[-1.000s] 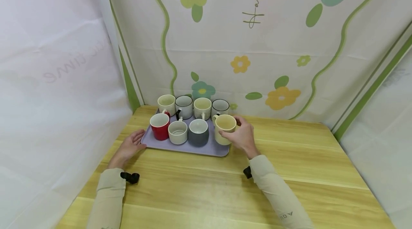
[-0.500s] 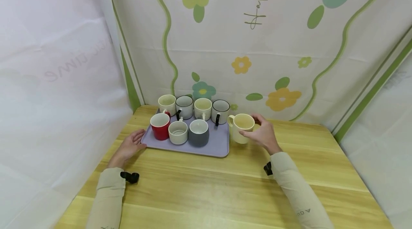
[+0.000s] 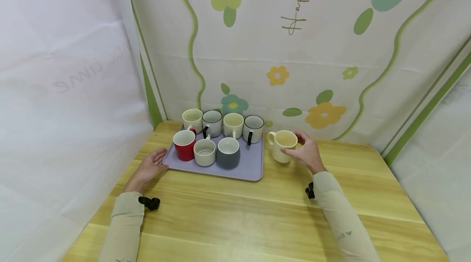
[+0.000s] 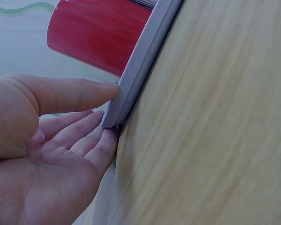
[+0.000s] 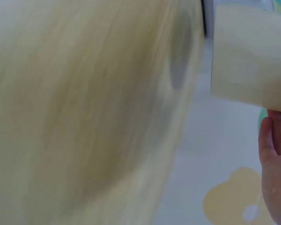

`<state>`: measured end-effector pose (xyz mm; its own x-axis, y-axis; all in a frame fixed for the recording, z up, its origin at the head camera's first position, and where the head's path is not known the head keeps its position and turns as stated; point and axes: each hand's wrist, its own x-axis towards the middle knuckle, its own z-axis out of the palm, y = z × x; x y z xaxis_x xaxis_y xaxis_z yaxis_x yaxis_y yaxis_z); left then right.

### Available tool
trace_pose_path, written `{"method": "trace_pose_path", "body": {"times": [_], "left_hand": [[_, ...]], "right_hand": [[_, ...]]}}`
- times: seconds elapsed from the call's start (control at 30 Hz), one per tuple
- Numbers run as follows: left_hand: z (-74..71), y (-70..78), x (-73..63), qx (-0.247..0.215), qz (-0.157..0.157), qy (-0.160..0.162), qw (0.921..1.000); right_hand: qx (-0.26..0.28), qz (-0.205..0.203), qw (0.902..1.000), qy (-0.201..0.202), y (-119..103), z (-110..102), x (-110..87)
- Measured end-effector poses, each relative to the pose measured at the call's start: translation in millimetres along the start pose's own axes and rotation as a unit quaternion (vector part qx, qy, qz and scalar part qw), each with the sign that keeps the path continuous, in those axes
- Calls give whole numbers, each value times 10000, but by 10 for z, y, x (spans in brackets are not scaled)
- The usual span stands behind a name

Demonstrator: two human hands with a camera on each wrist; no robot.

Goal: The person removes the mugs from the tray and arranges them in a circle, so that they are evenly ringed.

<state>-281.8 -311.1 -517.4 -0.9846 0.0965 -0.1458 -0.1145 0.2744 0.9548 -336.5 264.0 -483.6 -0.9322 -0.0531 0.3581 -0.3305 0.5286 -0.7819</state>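
My right hand [image 3: 308,155] grips a cream mug [image 3: 282,153] near its rim, thumb in front and fingers behind, with the handle pointing left. In the right wrist view the mug [image 5: 248,58] is raised off the table, its shadow falling on the wood. It is just right of a lilac tray [image 3: 251,164]. At the tray's front left corner, my left hand [image 3: 148,168] holds the edge. The left wrist view has the thumb [image 4: 79,95] against the tray rim [image 4: 138,65] and the fingertips at its lower corner, near a red mug [image 4: 96,35].
On the tray stand a red mug [image 3: 185,147], a ribbed white cup [image 3: 205,155] and a grey mug [image 3: 228,156] in front. Behind them are cream mugs [image 3: 233,126] and black-rimmed white mugs [image 3: 254,131]. A flowered curtain [image 3: 250,49] closes off the table's back.
My right hand has carried the cream mug rightward off the tray's front right corner, over the bare wood beside it. The left hand has stayed at the tray.
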Motion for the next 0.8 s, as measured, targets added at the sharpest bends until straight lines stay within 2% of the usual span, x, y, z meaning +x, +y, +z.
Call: {"method": "trace_pose_path", "body": {"times": [0.8], "left_hand": [[-10, -31, 18, -12, -24, 26, 10000]], "right_hand": [[79, 552, 9981, -255, 256, -24, -50]]}}
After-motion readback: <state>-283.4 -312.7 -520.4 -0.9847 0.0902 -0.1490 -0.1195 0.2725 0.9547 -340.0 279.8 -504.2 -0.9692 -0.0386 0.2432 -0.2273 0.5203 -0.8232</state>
